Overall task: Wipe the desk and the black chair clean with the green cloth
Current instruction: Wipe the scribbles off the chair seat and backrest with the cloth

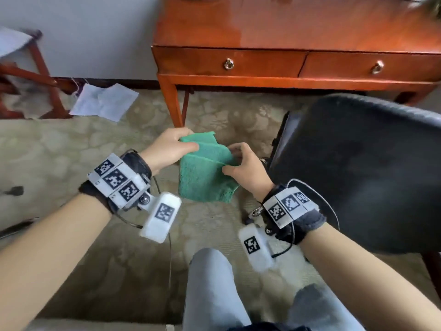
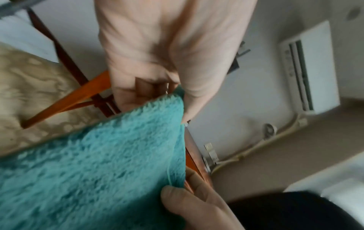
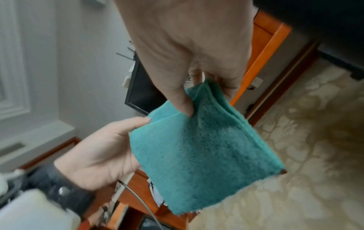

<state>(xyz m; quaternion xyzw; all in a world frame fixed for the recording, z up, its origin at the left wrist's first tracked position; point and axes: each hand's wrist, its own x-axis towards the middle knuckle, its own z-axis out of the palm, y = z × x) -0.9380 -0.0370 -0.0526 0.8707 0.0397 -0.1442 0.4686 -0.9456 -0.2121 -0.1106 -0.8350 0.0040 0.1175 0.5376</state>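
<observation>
Hands: I see left hand (image 1: 167, 149) and right hand (image 1: 243, 167) both pinching the cloth (image 1: 205, 173).
Handling: light, soft, floppy, I judge.
Hold: folded top edge.

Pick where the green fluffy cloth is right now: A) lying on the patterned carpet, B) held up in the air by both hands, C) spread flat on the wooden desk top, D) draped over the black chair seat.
B: the left hand and right hand each pinch the green fluffy cloth's top edge, so it hangs above the carpet.
</observation>
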